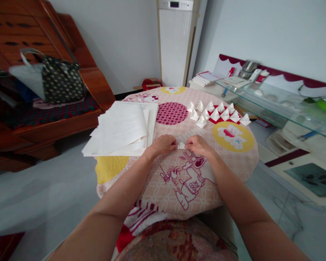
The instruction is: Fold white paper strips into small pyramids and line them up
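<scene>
Spanning gap between left fingers (174, 143) and right fingers (189, 142): small white paper piece (181, 145), ends pinched by both.

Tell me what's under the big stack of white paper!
The white paper stack lies on the pink patterned tablecloth; a yellow patch peeks out along its near edge. Anything else underneath is covered from view.

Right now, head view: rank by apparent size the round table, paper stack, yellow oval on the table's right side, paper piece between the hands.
1. Round table
2. Paper stack
3. Yellow oval
4. Paper piece, its ends at the left hand and right hand
</scene>
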`<action>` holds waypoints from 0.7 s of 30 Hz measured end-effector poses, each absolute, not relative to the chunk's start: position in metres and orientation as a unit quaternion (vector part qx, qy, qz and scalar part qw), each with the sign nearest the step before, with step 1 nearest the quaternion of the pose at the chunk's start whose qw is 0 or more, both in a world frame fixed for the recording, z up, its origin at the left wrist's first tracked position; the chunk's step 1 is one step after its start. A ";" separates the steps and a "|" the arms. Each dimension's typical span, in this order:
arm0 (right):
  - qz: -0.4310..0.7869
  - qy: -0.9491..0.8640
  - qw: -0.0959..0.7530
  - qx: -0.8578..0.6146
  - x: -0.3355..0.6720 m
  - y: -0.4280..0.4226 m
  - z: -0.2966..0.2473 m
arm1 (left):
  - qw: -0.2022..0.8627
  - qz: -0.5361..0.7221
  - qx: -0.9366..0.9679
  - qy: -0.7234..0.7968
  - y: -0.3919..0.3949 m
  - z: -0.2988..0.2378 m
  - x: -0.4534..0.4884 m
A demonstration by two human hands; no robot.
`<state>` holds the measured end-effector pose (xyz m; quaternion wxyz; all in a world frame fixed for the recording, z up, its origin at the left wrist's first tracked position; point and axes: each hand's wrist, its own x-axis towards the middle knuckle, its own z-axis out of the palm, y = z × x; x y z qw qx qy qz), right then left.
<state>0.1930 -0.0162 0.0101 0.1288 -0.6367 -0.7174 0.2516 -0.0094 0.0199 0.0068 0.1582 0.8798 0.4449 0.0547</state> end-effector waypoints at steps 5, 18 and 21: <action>0.262 -0.705 0.105 -0.651 0.191 -0.015 0.014 | 0.195 0.049 0.864 0.461 0.022 0.008 -0.009; 0.228 -0.697 0.073 -0.676 0.186 -0.011 0.011 | 0.206 0.049 0.833 0.511 0.024 0.009 -0.003; 0.219 -0.699 0.065 -0.677 0.185 -0.011 0.012 | 0.205 0.046 0.828 0.520 0.024 0.010 -0.001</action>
